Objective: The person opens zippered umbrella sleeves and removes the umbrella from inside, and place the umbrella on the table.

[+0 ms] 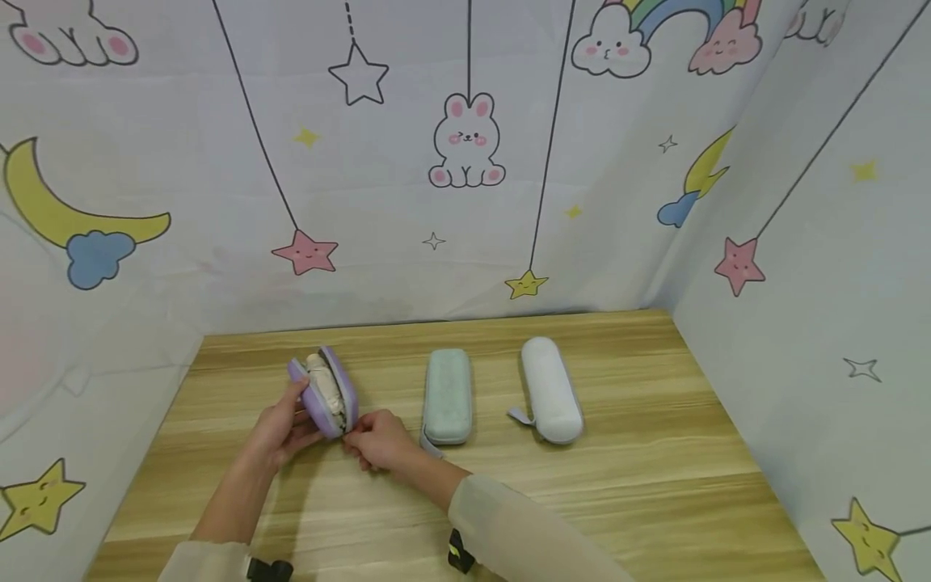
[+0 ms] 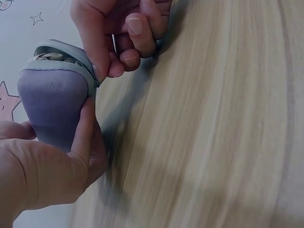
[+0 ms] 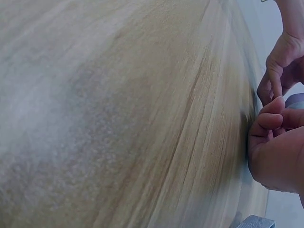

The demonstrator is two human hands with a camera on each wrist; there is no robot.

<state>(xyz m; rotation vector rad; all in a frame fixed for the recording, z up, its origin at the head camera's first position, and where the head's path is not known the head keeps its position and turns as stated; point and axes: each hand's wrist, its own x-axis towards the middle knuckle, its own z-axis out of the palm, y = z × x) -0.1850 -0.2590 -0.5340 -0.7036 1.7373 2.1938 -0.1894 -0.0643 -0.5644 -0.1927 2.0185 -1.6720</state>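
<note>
My left hand [image 1: 280,428] grips a purple zippered case [image 1: 349,396] at the left of the table, tilted, its zip gaping. Something cream-coloured and crumpled [image 1: 325,384] shows inside the gap. At the case's near end, my right hand [image 1: 385,440] pinches the end of the zip. The left wrist view shows the thumb and fingers of the left hand [image 2: 52,166] round the purple shell [image 2: 54,95], with the pinching fingertips at the pale zip edge [image 2: 88,66]. Much of the case is hidden behind the right hand [image 3: 280,156] in the right wrist view.
A mint-green case [image 1: 448,396] with a strap [image 1: 429,443] lies right of the hands. Further right is a white rounded case [image 1: 551,392] with a grey strap [image 1: 520,416]. The wooden table [image 1: 618,501] meets patterned cloth walls [image 1: 393,194] at the back and sides.
</note>
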